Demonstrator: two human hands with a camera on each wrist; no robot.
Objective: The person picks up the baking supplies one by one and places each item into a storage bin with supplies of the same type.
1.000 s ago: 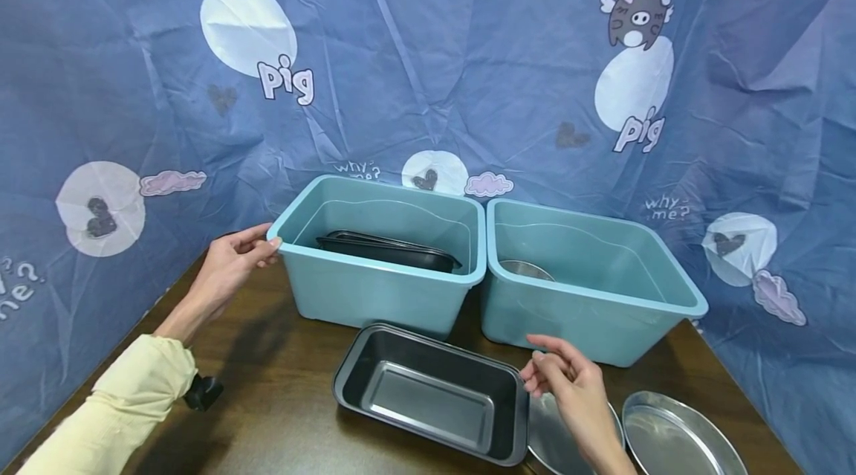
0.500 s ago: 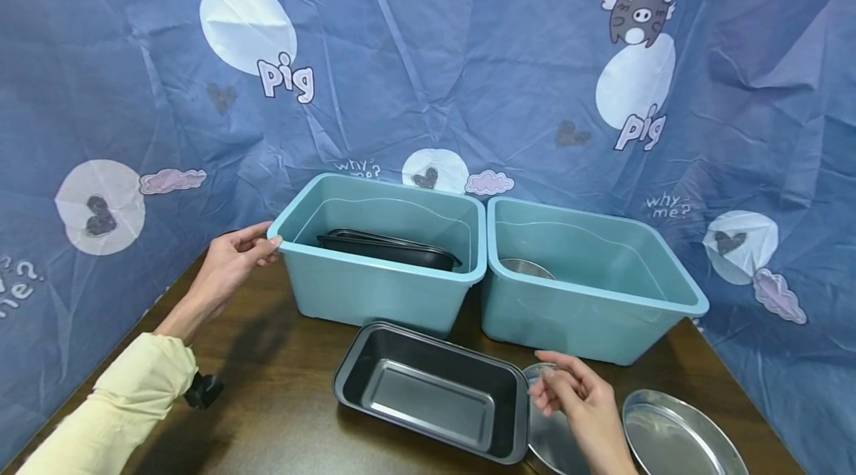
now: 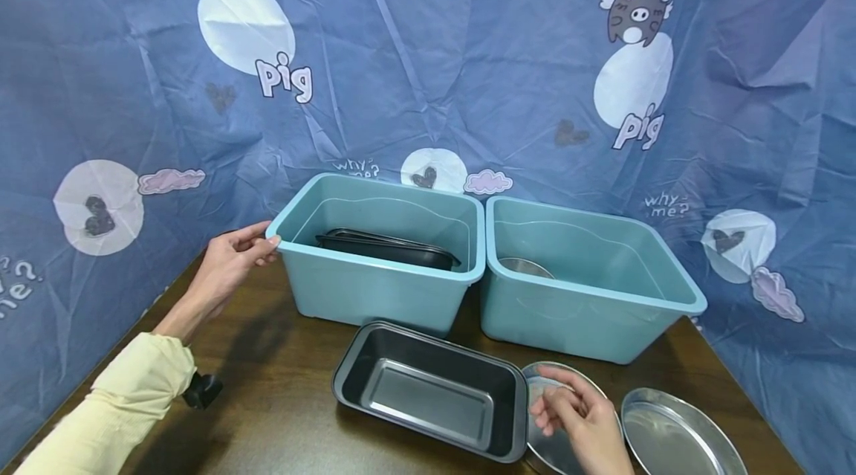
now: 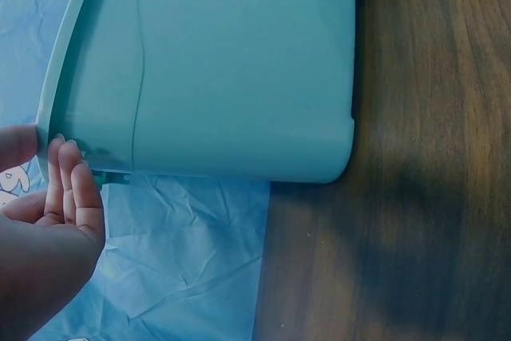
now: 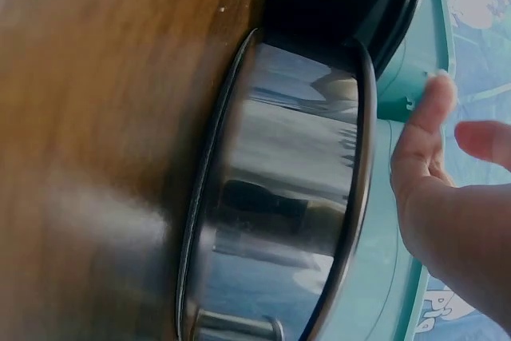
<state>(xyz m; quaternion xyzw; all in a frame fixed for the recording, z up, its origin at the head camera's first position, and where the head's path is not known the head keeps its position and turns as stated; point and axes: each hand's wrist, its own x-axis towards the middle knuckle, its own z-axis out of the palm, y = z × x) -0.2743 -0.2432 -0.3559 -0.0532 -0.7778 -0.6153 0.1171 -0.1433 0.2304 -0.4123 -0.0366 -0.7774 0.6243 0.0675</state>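
At the left, my left hand (image 3: 227,267) grips the corner rim of a teal plastic bin (image 3: 374,293), thumb on one side of the rim and fingers on the other, as the left wrist view shows too. Dark baking pans (image 3: 388,253) lie inside this bin. My right hand (image 3: 591,423) hovers above a round silver cake tin (image 3: 551,449), fingers loosely bent and holding nothing. In the right wrist view a gap shows between the hand (image 5: 439,181) and the tin's shiny side wall (image 5: 279,189). A black loaf pan (image 3: 428,401) sits left of the tin.
A second teal bin (image 3: 568,319) stands beside the first, with a round metal tin (image 3: 524,267) partly visible inside. Another round silver tin (image 3: 675,434) lies at the table's right. A printed blue cloth (image 3: 428,73) hangs behind the wooden table (image 3: 267,401).
My right hand has moved slightly down and to the right, away from the loaf pan's edge and over the round tin. My left hand stays on the bin rim.
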